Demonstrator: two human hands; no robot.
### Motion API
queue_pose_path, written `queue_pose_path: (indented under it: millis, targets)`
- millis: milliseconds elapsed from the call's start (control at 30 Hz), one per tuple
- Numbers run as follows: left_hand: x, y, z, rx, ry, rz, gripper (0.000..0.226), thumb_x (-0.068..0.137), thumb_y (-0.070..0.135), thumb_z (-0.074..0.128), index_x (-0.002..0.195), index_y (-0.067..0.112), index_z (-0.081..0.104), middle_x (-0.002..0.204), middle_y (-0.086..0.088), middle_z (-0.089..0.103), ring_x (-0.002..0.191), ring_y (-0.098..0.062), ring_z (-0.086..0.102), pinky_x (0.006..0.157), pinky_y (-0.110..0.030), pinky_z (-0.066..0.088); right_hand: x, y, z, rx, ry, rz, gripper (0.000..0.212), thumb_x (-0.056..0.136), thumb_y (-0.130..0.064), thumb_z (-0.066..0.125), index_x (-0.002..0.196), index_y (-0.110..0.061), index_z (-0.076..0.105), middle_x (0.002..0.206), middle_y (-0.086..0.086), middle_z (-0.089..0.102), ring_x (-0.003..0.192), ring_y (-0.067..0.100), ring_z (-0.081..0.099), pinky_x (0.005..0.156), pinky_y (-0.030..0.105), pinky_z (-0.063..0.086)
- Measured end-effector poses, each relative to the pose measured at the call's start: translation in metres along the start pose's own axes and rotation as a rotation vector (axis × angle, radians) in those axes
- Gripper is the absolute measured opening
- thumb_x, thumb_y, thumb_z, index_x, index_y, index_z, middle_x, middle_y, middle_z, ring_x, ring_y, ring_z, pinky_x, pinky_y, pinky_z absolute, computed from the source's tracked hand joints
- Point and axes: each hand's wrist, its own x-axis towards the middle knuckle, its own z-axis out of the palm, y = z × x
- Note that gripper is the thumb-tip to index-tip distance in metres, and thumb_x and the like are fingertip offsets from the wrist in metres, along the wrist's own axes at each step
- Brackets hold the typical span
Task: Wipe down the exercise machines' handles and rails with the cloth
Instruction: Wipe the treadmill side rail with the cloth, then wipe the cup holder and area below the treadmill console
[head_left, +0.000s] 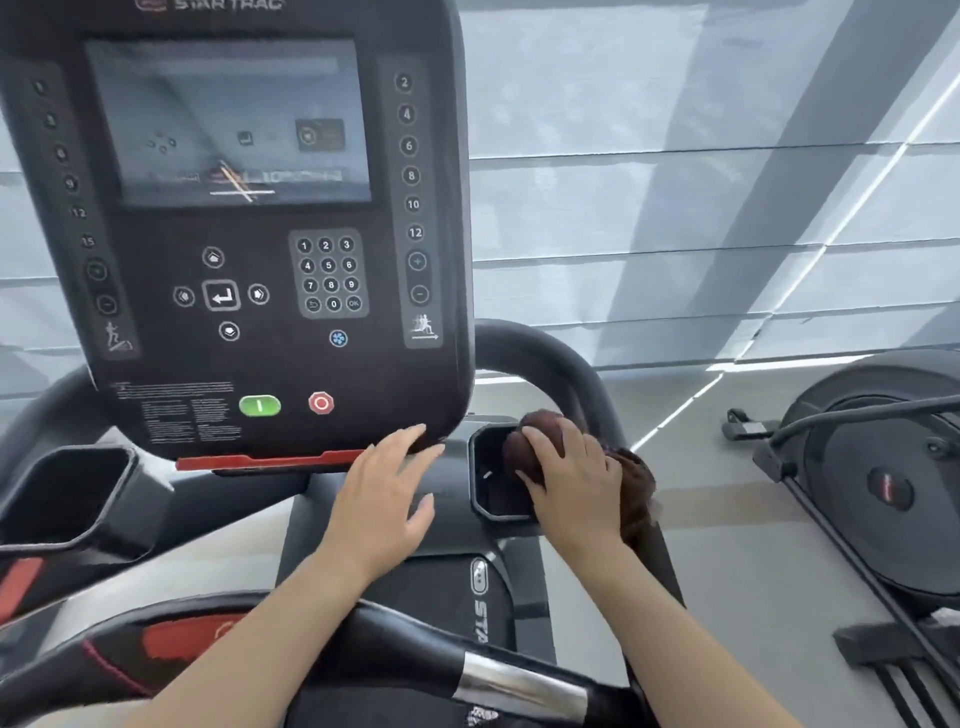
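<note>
A dark brown cloth (636, 493) is bunched under my right hand (571, 478), which grips it and presses it against the right cup holder (485, 483) of the treadmill, beside the curved black side rail (561, 364). My left hand (384, 488) hovers with fingers spread just below the lower right corner of the console (234, 218), holding nothing. The front handlebar (498, 680), black with a silver grip sensor, crosses under both forearms.
A left cup holder (62, 499) sits below the console's left side. Green start (260, 405) and red stop (321, 402) buttons are close above my left hand. Another exercise machine (878, 483) stands to the right. Window blinds (727, 182) fill the background.
</note>
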Motion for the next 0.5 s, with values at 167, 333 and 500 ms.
queue_pose_path:
  millis: [167,333,500]
  targets:
    - [-0.001,-0.01,0.006,-0.058,0.061,-0.104,0.05,0.078,0.021,0.062,0.127,0.018,0.051,0.125,-0.005,0.053,0.117,-0.025,0.049,0.105,-0.041,0.034,-0.01,0.007,0.008,0.048,0.077,-0.016,0.044,0.081,-0.034,0.067,0.123,-0.027,0.054,0.13,0.01,0.053,0.108,0.035,0.053,0.081,0.052,0.046]
    - [0.003,-0.006,0.008,-0.02,0.078,-0.135,0.045,0.073,0.021,0.067,0.116,0.015,0.057,0.111,-0.005,0.054,0.097,-0.026,0.052,0.093,-0.04,0.041,0.042,0.003,0.006,0.04,-0.032,0.022,0.043,0.089,-0.04,0.053,0.129,-0.031,0.043,0.135,0.003,0.042,0.116,0.03,0.043,0.091,0.048,0.039]
    - [0.001,-0.006,0.008,0.014,0.072,-0.132,0.044,0.072,0.023,0.068,0.114,0.015,0.057,0.111,-0.005,0.053,0.098,-0.026,0.052,0.094,-0.041,0.042,0.039,0.007,0.004,0.03,-0.062,-0.022,0.04,0.088,-0.042,0.053,0.127,-0.034,0.044,0.134,-0.001,0.043,0.114,0.027,0.044,0.09,0.046,0.04]
